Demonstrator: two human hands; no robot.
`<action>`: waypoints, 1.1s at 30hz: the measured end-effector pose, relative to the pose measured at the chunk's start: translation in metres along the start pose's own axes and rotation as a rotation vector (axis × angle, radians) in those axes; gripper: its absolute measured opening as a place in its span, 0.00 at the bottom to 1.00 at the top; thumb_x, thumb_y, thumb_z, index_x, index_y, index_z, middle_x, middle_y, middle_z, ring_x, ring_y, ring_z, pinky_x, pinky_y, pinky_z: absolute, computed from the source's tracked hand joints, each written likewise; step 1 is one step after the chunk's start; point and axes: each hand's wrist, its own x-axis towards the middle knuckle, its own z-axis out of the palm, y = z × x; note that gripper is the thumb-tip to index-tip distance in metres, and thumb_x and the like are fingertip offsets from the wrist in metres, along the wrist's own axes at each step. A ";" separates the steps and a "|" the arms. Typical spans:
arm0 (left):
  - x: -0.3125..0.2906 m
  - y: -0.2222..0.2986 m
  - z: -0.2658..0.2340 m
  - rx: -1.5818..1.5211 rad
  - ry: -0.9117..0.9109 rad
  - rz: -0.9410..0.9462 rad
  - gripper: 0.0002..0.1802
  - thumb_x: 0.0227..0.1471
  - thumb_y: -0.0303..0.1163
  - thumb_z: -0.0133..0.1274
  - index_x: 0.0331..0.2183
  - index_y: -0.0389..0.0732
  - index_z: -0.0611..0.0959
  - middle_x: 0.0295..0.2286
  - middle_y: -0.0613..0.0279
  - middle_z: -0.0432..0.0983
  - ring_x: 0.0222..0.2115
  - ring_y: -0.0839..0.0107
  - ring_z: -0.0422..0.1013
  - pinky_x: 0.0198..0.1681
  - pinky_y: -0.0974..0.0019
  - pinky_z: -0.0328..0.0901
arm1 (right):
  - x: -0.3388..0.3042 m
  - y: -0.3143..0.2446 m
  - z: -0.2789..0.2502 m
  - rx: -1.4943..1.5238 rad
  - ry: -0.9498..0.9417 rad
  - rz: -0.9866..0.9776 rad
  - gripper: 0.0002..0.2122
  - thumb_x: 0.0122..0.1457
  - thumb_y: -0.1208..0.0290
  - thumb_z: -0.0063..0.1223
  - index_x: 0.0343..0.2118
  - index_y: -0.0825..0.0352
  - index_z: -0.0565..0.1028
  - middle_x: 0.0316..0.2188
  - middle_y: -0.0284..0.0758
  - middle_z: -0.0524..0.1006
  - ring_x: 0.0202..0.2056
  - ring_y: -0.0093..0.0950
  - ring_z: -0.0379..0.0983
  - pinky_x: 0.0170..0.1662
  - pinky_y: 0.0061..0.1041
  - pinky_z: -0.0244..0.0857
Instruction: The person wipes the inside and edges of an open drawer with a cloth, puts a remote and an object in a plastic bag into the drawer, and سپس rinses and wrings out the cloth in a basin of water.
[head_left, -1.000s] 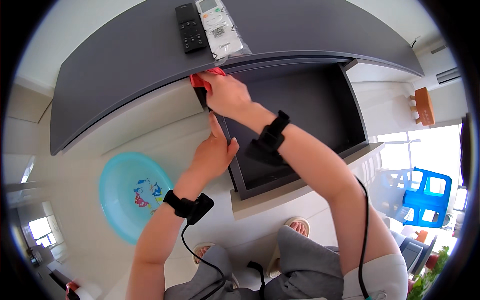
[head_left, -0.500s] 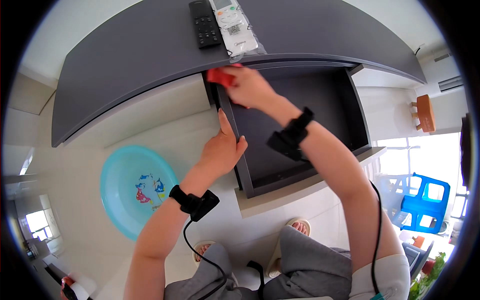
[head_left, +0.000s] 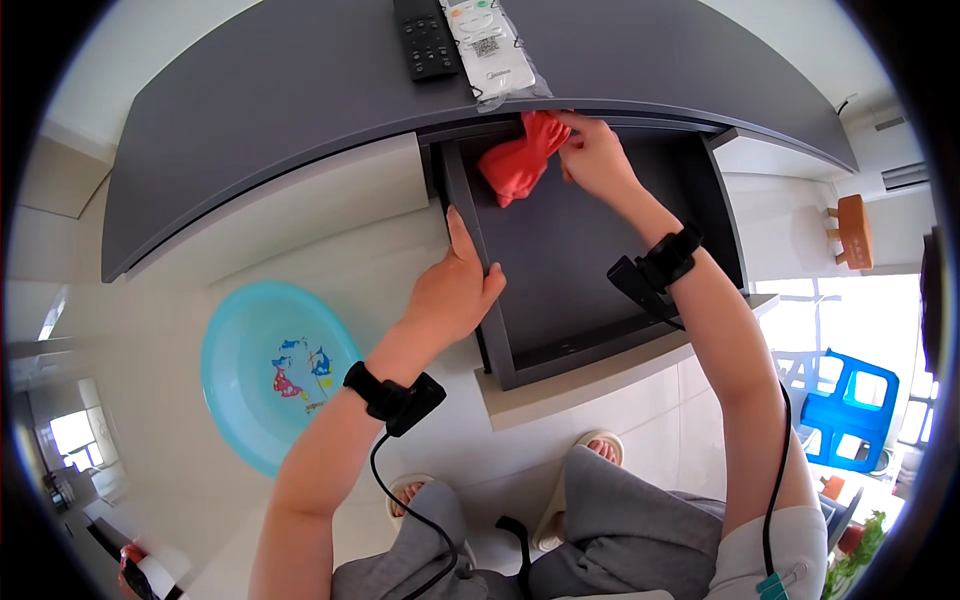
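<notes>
Drawer (head_left: pixel 560 260) open; red cloth (head_left: pixel 516 170) at its back, pinched by right hand (head_left: pixel 601 165). Left hand (head_left: pixel 447 298) against drawer's side, grip cannot be told. Basin (head_left: pixel 235 365) on floor (head_left: pixel 660 425).

Red cloth (head_left: pixel 516 170) creased; drawer (head_left: pixel 565 260) smooth, matt; basin (head_left: pixel 238 370) smooth plastic.

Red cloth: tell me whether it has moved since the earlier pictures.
Yes: the red cloth has moved rightward, away from the drawer's left wall.
</notes>
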 end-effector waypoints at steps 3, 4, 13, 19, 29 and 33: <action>0.001 -0.001 0.002 0.018 0.028 0.011 0.45 0.55 0.40 0.42 0.56 0.19 0.38 0.31 0.35 0.72 0.26 0.46 0.72 0.31 0.53 0.68 | -0.004 -0.013 0.011 0.054 -0.096 -0.058 0.22 0.45 0.76 0.45 0.48 0.56 0.73 0.30 0.42 0.78 0.33 0.39 0.75 0.36 0.32 0.68; 0.000 -0.005 0.005 0.011 0.063 0.032 0.44 0.55 0.39 0.42 0.56 0.19 0.37 0.27 0.36 0.73 0.25 0.44 0.72 0.30 0.52 0.68 | -0.004 -0.021 0.024 0.015 -0.106 -0.139 0.23 0.45 0.77 0.45 0.48 0.58 0.73 0.26 0.42 0.78 0.30 0.38 0.76 0.33 0.30 0.69; 0.003 -0.014 0.016 0.072 0.134 0.073 0.43 0.55 0.38 0.41 0.56 0.21 0.37 0.23 0.36 0.73 0.26 0.41 0.71 0.31 0.51 0.67 | -0.004 -0.069 0.064 -0.451 -0.129 -0.334 0.20 0.48 0.72 0.48 0.46 0.49 0.73 0.30 0.38 0.78 0.35 0.40 0.75 0.37 0.34 0.70; 0.002 0.002 0.002 0.041 -0.017 -0.051 0.44 0.55 0.40 0.42 0.56 0.21 0.37 0.29 0.37 0.74 0.28 0.44 0.72 0.32 0.53 0.68 | -0.003 0.012 -0.003 -0.516 0.180 -0.300 0.21 0.50 0.71 0.45 0.50 0.49 0.72 0.34 0.40 0.78 0.38 0.40 0.75 0.42 0.37 0.69; 0.003 -0.001 0.005 -0.013 0.024 -0.055 0.41 0.57 0.35 0.40 0.57 0.25 0.35 0.30 0.33 0.73 0.30 0.42 0.72 0.37 0.55 0.67 | 0.010 0.019 -0.010 -0.516 0.326 -0.253 0.07 0.49 0.69 0.48 0.27 0.65 0.77 0.23 0.44 0.76 0.28 0.43 0.75 0.33 0.39 0.69; 0.004 -0.004 0.009 -0.050 0.061 -0.004 0.42 0.55 0.34 0.42 0.58 0.31 0.34 0.34 0.34 0.73 0.33 0.42 0.72 0.39 0.54 0.67 | 0.010 0.005 0.025 -0.451 0.266 -0.508 0.13 0.50 0.73 0.46 0.40 0.59 0.74 0.20 0.42 0.76 0.24 0.40 0.74 0.28 0.38 0.69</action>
